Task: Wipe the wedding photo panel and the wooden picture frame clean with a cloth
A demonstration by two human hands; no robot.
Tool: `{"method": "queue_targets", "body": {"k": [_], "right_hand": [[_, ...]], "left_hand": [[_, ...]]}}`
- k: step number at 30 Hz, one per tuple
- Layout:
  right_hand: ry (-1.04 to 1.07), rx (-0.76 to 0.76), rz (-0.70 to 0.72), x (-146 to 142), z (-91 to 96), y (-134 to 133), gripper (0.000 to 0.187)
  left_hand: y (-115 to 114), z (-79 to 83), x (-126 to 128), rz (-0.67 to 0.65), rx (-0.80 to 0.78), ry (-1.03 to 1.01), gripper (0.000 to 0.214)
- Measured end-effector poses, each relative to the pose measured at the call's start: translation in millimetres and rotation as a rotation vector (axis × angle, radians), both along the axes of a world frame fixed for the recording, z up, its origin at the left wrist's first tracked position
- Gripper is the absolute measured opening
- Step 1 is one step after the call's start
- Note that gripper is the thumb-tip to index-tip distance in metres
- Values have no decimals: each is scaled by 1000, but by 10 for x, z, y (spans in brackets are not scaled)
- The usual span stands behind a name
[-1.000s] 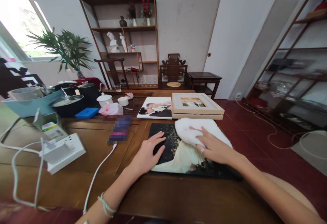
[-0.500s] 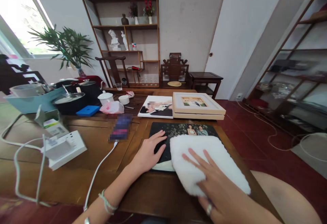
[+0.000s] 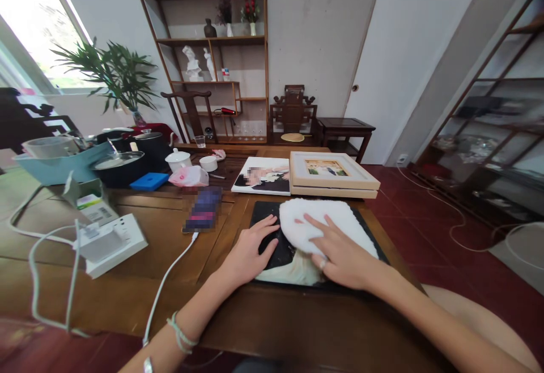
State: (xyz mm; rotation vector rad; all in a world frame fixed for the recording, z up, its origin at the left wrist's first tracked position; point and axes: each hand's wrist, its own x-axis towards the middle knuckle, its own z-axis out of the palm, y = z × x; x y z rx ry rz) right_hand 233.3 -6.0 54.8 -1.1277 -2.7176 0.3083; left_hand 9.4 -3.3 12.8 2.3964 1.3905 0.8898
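White fleecy cloth (image 3: 325, 221) lies on a dark photo print (image 3: 264, 217), covering its far and right parts. The print lies flat near the front edge of the wooden table (image 3: 110, 299).

Head view:
- Right hand (image 3: 342, 257): palm down on the near side of the cloth, fingers spread and laid flat across it, a ring on one finger. Nothing is pinched.
- Left hand (image 3: 249, 251): flat on the print's left edge, fingers slightly fanned with the tips on the dark surface just beside the cloth. A bracelet is at the wrist.
- Behind the print: a pale framed picture (image 3: 334, 173), stacked on a second frame, with an unframed photo (image 3: 263, 176) touching its left side.
- Left of the print: a phone (image 3: 203, 210) with a white cable (image 3: 165, 279) running to the table's front edge.
- Farther left: a white power strip (image 3: 113, 242).
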Motion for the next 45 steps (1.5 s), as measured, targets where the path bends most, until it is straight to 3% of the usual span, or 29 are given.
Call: {"method": "queue_targets", "body": {"k": [4, 8, 17, 21, 25, 31, 34, 38, 45], "right_hand": [[1, 64, -66, -130, -46, 372, 35], [-40, 88, -61, -185, -27, 383, 36], [-76, 16, 1, -154, -109, -588, 21], [-113, -24, 105, -113, -140, -812, 17], [-51, -2, 41, 4, -76, -663, 24], [-9, 89, -145, 25, -51, -20, 30], [-2, 97, -159, -90, -56, 179, 35], [6, 85, -52, -252, -38, 118, 33], [40, -37, 242, -309, 69, -338, 30]], "left_hand": [[-9, 13, 2, 0, 5, -5, 31], [-17, 28, 9, 9, -6, 1, 30], [-13, 33, 7, -3, -45, -7, 31], [-11, 36, 7, -7, -45, -15, 31], [-8, 26, 6, -12, -34, -22, 30], [-7, 8, 5, 2, -15, -18, 29], [-13, 25, 8, 4, -15, -52, 31], [-33, 65, 10, 42, -43, -150, 42], [-26, 57, -11, 54, -56, -201, 44]]}}
